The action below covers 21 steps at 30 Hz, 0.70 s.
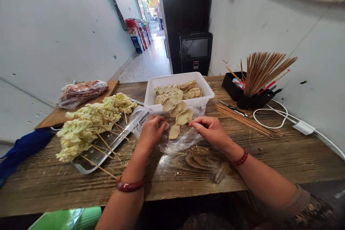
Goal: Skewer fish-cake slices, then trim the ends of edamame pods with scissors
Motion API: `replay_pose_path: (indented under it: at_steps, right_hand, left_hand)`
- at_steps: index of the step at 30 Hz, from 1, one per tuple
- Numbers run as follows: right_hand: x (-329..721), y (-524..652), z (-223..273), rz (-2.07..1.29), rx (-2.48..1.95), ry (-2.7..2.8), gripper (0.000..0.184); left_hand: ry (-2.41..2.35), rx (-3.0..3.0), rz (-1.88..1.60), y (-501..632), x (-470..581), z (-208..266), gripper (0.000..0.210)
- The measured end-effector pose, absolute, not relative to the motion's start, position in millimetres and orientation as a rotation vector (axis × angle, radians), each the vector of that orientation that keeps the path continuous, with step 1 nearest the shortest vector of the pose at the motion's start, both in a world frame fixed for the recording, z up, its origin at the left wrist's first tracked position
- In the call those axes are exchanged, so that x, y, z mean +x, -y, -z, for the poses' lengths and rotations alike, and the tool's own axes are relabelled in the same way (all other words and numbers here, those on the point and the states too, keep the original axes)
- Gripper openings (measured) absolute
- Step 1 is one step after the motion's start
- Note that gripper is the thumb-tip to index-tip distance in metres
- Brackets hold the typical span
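In my right hand, a thin wooden skewer is pinched between thumb and fingers. Several flat, round beige slices are threaded on it, the farthest reaching over the near rim of a white plastic tub. My left hand is closed to the left of them, with a small pale slice at its thumb tip. Below the skewer, a loose beige slice lies on a clear plastic bag. Inside the tub are finished skewers of similar slices.
Skewered cauliflower fills a metal tray at left, its sticks jutting rightward. Behind it, bagged meat rests on a wooden board. Loose skewers, a black holder full of sticks and a white cable occupy the right.
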State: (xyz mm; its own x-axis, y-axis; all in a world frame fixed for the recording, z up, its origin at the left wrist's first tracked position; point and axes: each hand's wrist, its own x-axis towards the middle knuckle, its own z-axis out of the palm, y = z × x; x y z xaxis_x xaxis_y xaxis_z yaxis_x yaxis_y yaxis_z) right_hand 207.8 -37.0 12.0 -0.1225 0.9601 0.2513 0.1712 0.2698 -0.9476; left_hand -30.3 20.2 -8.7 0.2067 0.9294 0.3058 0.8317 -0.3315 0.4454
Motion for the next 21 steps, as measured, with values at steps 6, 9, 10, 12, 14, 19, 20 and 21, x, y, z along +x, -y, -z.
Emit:
replay_pose_path:
  at_steps: [6, 9, 10, 12, 14, 19, 20, 21]
  right_hand:
    - [208.7, 36.3, -8.5, -0.994, -1.101, 1.515, 0.025]
    - [209.8, 36.0, -7.3, -1.005, -1.094, 1.505, 0.024]
    - [210.0, 36.0, -7.1, -1.005, -1.092, 1.507, 0.024]
    - [210.2, 36.2, -7.2, -1.004, -1.088, 1.511, 0.023]
    - [209.8, 36.7, -7.9, -1.002, -1.085, 1.516, 0.023]
    - [207.2, 37.8, -9.5, -0.997, -1.088, 1.531, 0.024]
    - [206.7, 37.8, -9.6, -1.0, -1.089, 1.533, 0.024]
    - [206.4, 37.8, -9.7, -1.003, -1.09, 1.535, 0.024]
  left_hand:
    - [-1.646, 2.351, -0.624, -17.1, -31.1, 7.0, 0.024]
    - [-1.707, 2.325, -0.719, -20.8, -36.9, 8.0, 0.028]
    - [-1.714, 2.321, -0.723, -21.9, -38.5, 8.5, 0.03]
    - [-1.709, 2.336, -0.678, -22.8, -39.8, 9.3, 0.031]
    - [-1.712, 2.37, -0.592, -21.7, -38.2, 9.8, 0.03]
    - [-1.787, 2.414, -0.459, -17.0, -31.0, 9.9, 0.021]
    - [-1.773, 2.414, -0.481, -16.8, -30.4, 10.1, 0.018]
    - [-1.743, 2.412, -0.52, -17.0, -30.1, 10.4, 0.015]
